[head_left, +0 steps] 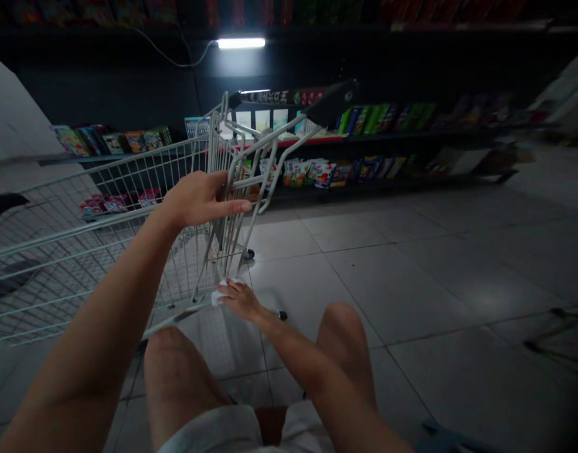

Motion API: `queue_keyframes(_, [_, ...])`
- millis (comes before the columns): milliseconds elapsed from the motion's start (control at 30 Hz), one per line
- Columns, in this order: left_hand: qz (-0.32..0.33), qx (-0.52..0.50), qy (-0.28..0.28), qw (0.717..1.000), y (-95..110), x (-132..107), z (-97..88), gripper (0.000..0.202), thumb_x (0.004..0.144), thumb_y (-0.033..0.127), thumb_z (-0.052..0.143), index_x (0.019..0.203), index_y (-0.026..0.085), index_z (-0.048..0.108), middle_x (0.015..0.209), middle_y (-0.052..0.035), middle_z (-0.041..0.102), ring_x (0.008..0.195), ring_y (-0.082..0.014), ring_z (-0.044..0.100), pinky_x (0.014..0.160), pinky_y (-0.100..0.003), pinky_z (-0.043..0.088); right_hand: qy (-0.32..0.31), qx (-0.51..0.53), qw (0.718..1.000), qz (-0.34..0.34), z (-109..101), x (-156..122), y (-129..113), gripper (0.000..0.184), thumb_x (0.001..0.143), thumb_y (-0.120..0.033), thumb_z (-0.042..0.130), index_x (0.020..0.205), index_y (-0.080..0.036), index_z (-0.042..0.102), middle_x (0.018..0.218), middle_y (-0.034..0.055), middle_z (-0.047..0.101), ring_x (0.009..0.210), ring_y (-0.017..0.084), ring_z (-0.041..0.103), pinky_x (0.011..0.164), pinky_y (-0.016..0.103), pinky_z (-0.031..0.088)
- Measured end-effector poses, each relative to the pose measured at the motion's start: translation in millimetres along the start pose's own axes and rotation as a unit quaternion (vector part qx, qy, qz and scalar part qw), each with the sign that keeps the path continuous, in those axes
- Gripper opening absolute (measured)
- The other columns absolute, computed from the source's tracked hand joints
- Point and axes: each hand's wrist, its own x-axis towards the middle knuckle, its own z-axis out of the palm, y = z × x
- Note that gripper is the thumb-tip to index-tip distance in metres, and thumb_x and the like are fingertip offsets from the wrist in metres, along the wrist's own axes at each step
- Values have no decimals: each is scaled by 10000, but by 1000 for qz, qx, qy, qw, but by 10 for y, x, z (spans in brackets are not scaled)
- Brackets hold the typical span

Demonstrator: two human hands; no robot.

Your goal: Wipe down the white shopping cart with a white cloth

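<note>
A grey wire shopping cart (128, 233) stands before me, its dark handle (279, 97) at the top. My left hand (204, 198) grips the bars at the cart's handle end, with the thumb stretched out to the right. The ends of its other fingers are hidden behind the metal. Lower down, my right hand (242, 300) presses a crumpled white cloth or tissue (217, 297) against the lower part of the cart frame. Which of the two it is I cannot tell.
Dark shelves (440, 135) with packaged goods run behind the cart, lit by a tube lamp (242, 43) on a cable. My bent knees (343, 327) are close to the cart on the tiled floor (435, 277). Thin dark legs (553, 327) of some object stand at right.
</note>
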Motion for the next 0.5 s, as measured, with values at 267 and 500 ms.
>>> queue_keyframes(267, [-3,40,-21,999,8,-10,-48,768,713,886,372,882,171,597,602,-20,548,535,-165,504,527,-299,309,309,190,911,198,-1353,468,396,253,754,-117,524,853,-219,733,911,29,703,943,160,618,897,329,507])
queue_keyframes(500, [18,33,-9,999,98,17,-67,730,724,879,390,847,185,583,575,-8,562,505,-152,514,495,-275,306,453,520,676,260,-2865,1910,956,357,866,-408,415,1103,-244,626,1016,17,675,912,130,658,749,271,552])
